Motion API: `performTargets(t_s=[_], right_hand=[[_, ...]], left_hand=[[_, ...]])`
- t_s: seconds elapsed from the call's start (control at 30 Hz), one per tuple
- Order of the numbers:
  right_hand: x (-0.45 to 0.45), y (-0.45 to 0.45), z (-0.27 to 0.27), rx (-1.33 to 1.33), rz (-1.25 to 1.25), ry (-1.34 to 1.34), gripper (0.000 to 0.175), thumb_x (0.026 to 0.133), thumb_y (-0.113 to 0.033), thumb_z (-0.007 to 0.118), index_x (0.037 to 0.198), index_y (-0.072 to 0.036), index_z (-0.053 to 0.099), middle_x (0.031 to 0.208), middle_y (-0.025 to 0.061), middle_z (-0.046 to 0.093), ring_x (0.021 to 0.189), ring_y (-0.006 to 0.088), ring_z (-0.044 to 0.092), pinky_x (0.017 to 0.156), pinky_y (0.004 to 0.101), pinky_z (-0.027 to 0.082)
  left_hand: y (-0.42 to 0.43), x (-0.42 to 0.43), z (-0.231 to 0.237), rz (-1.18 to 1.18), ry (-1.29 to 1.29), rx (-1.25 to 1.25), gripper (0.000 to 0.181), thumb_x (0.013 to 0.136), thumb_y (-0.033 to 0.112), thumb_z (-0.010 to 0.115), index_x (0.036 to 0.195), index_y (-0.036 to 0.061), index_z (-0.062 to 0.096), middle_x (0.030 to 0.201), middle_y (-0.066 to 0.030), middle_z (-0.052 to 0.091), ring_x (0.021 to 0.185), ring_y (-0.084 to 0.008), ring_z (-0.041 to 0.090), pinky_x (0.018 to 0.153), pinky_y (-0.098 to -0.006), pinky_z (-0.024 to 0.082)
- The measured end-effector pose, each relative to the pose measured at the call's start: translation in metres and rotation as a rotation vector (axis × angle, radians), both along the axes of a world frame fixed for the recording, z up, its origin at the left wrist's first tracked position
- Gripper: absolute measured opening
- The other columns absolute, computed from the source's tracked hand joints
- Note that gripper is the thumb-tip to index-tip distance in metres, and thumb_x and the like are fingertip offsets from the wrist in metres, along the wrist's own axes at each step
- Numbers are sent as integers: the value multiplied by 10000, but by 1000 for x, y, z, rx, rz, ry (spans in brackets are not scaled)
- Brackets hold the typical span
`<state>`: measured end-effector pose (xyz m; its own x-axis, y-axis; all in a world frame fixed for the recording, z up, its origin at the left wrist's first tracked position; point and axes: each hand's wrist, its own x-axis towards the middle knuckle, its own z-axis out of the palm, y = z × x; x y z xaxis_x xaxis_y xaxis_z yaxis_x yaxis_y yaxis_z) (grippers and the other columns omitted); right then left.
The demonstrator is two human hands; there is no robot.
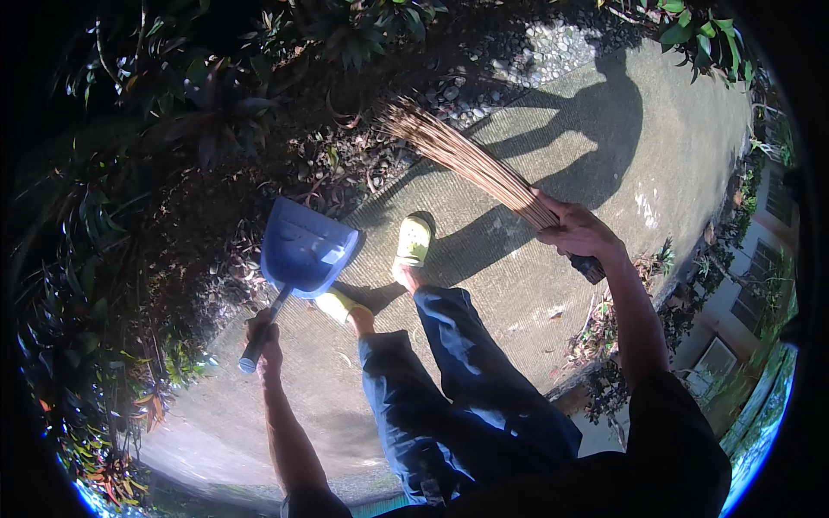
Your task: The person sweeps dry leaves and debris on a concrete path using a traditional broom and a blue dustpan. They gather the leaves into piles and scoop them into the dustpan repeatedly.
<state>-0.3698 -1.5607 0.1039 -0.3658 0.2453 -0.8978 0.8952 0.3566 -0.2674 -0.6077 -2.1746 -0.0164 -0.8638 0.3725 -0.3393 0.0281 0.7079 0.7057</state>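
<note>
My left hand grips the handle of a blue plastic dustpan. The pan hangs beside my left foot, over the border between the concrete path and the planted bed. In my right hand is a stick broom, a bundle of thin brown ribs held near its dark bound end. Its bristle tips point up and left, towards the leaf litter and pebbles by the path's edge. Whether the tips touch the ground I cannot tell.
Dry leaves and soil lie along the bed, with leafy plants behind. White pebbles border the path at the top. A heap of dry leaves sits on the right. My yellow clogs stand on the concrete.
</note>
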Motion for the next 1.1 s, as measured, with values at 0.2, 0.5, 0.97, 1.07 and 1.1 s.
performTargets(t_s=[0.2, 0.5, 0.97, 1.07, 1.1], right_hand=[[3, -10, -28, 241, 134, -39, 902, 837, -107, 650, 1627, -158, 218, 870, 195, 700, 756, 304, 711, 706, 409, 591], [74, -34, -21, 250, 208, -41, 911, 842, -166, 692, 1618, -162, 214, 1022, 279, 710, 972, 439, 707, 889, 494, 580], [69, -71, -23, 330, 191, 9, 918, 839, -148, 694, 1620, -188, 213, 1033, 293, 693, 958, 450, 698, 884, 519, 559], [72, -57, -18, 341, 121, 20, 915, 826, -143, 686, 1617, -191, 228, 1020, 293, 694, 956, 455, 696, 879, 525, 559], [70, -52, -19, 324, 103, 4, 913, 823, -141, 682, 1616, -192, 234, 1015, 292, 695, 954, 457, 696, 876, 527, 559]], left_hand=[[-1, 4, -7, 6, 15, -43, 221, 864, -23, 638, 1075, 46, 630, 1066, -140, 679, 948, -303, 632, 856, -433, 499], [-8, 1, -7, 4, -39, -41, 202, 880, -12, 631, 1075, 37, 612, 1055, -124, 668, 951, -282, 615, 873, -425, 480], [-4, -4, -5, 4, -3, -30, 215, 863, -44, 614, 1066, 22, 608, 1063, -142, 686, 945, -295, 647, 835, -427, 509], [-4, -3, -6, 9, -17, -15, 216, 869, -34, 628, 1075, 29, 611, 1068, -140, 685, 958, -288, 646, 854, -426, 506], [-4, -2, -7, 13, -21, 9, 216, 875, -28, 631, 1082, 31, 614, 1072, -139, 685, 965, -289, 645, 859, -428, 504]])
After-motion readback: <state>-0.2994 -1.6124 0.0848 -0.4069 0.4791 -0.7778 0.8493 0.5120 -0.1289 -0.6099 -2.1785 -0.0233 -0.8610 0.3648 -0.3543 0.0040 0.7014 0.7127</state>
